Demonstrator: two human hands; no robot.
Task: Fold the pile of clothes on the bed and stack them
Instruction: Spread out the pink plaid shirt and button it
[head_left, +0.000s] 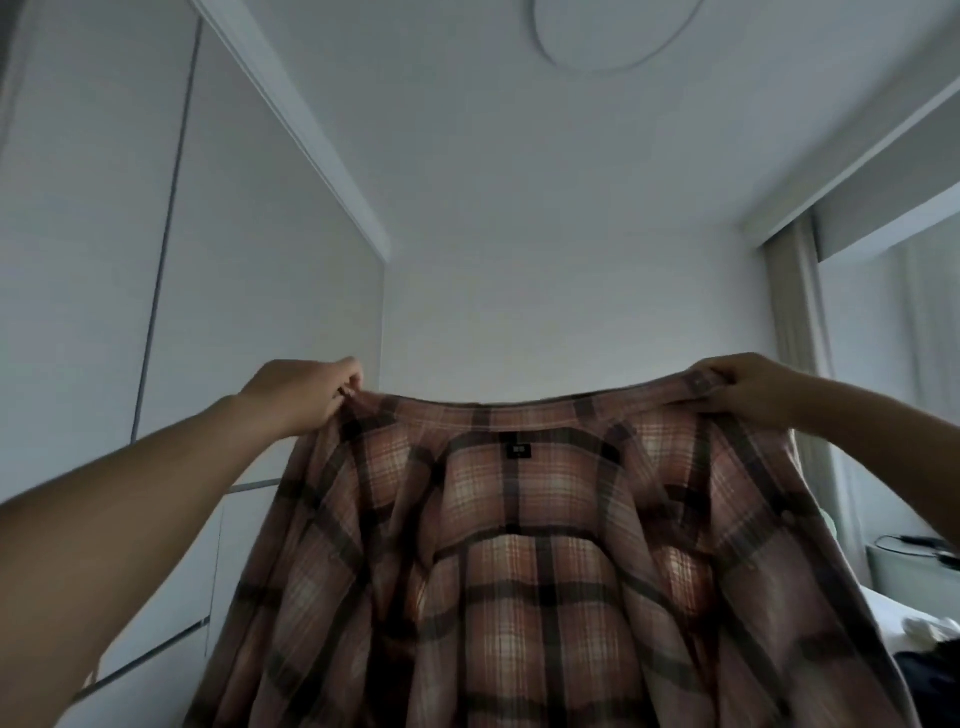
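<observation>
While your left hand and right hand are pinching the shirt collar ends aloft, you are spreading it; lowering it flat is probably coming next.

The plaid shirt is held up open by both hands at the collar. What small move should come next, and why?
Probably lower the plaid shirt flat onto the bed. The left hand and right hand pinch the collar ends, and the shirt hangs open and unfolded in the air.
</observation>
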